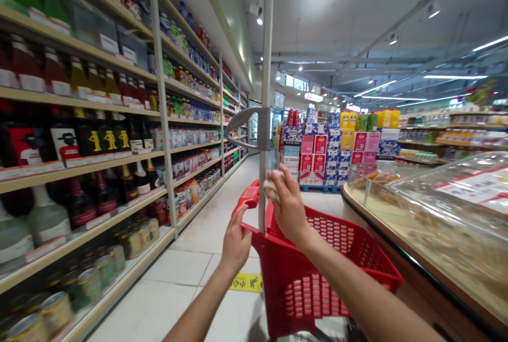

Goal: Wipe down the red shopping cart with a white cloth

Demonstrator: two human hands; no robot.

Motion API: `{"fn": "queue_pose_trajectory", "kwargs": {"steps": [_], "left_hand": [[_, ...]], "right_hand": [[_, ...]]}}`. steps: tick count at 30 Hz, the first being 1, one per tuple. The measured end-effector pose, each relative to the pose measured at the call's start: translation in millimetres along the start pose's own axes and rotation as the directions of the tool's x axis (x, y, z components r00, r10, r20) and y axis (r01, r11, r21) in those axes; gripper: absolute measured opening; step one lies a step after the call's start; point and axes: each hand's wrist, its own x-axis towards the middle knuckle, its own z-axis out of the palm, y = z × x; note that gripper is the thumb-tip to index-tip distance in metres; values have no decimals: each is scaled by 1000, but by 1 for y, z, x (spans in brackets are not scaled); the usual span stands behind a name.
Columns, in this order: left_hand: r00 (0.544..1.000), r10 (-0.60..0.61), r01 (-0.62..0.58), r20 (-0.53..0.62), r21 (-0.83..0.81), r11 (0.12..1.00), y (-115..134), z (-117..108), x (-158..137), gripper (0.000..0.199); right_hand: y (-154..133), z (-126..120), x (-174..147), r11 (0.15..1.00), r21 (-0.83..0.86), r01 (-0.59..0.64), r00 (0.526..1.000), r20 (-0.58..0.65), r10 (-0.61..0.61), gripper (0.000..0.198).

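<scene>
A red plastic shopping cart [305, 278] with perforated sides stands in front of me. At its near left corner my left hand [236, 241] is closed on the cart's red handle. My right hand [290, 207] grips a crumpled whitish cloth [273, 184] beside the upright grey pole [263, 183]. Whether the cloth touches the pole I cannot tell. Higher up, a grey loop-shaped grip [248, 129] is fixed to this pole, which rises out of the top of the view. My right forearm hides part of the basket.
Shelves [119, 159] of bottles and cans line the left side. To the right stands a counter [381, 236] with clear-covered food. Stacked drink boxes [317, 154] are ahead. A yellow floor sticker [246, 282] lies on the pale tiles [186, 267].
</scene>
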Motion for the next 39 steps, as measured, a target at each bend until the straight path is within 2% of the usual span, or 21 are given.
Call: {"fn": "queue_pose_trajectory", "kwargs": {"steps": [2,4,6,8,10,11,14,16,18,21,23,24,26,28,29,30,33,34,35,38,39], "left_hand": [[993,74,-96,89,279,956,-17,-5,16,57],[966,151,-228,209,413,882,-34,-4,20,61],[939,224,-323,261,447,834,-48,0,15,64],[931,250,-349,266,447,824,-55,2,10,66],[930,251,-349,267,432,832,-58,3,8,66],[931,249,-346,267,427,836,-58,3,8,67],[932,254,-345,257,424,837,-57,2,10,67],[928,262,-356,263,426,832,-56,1,10,67],[925,264,-364,274,428,828,-56,0,9,67],[922,266,-368,281,422,829,-55,-1,8,66],[922,268,-369,280,422,828,-54,-1,8,66],[922,266,-368,281,424,828,-53,-1,8,66],[923,262,-366,283,428,826,-51,-1,8,65],[922,262,-367,285,429,825,-51,-1,7,65],[921,265,-370,285,429,824,-51,-1,7,65],[919,270,-375,287,429,822,-52,-1,7,65],[911,294,-398,289,428,812,-56,0,5,68],[909,305,-405,286,426,809,-58,0,5,69],[907,313,-410,281,425,807,-60,1,4,70],[907,323,-414,270,426,804,-63,2,4,72],[906,325,-415,270,429,802,-64,2,3,73]], "right_hand": [[5,5,44,974,-96,203,979,54,-199,36],[15,14,52,918,-115,380,913,208,-352,35],[28,21,27,857,-58,512,807,376,-456,34],[39,24,-9,815,30,579,705,485,-518,32],[43,22,-26,804,83,589,659,527,-537,33],[42,20,-24,811,77,580,665,530,-526,33],[34,15,8,859,-69,508,779,461,-424,36],[31,15,15,874,-144,465,827,424,-370,38],[32,18,-5,875,-119,469,801,475,-365,38],[35,23,-48,867,-5,498,705,584,-402,38],[33,23,-49,863,6,505,704,577,-415,38],[31,23,-38,867,-21,498,732,546,-407,39],[28,22,-7,883,-120,455,821,440,-363,40],[28,21,12,880,-191,434,863,369,-345,41],[29,20,12,864,-203,461,851,377,-365,40],[31,19,6,835,-193,516,814,413,-407,40],[39,17,-21,716,-117,688,645,552,-529,37],[40,16,-23,696,-114,709,621,569,-539,36],[40,15,-21,694,-139,706,633,563,-531,37],[38,13,-1,745,-279,606,767,455,-453,40],[38,12,2,753,-300,585,788,431,-440,40]]}}
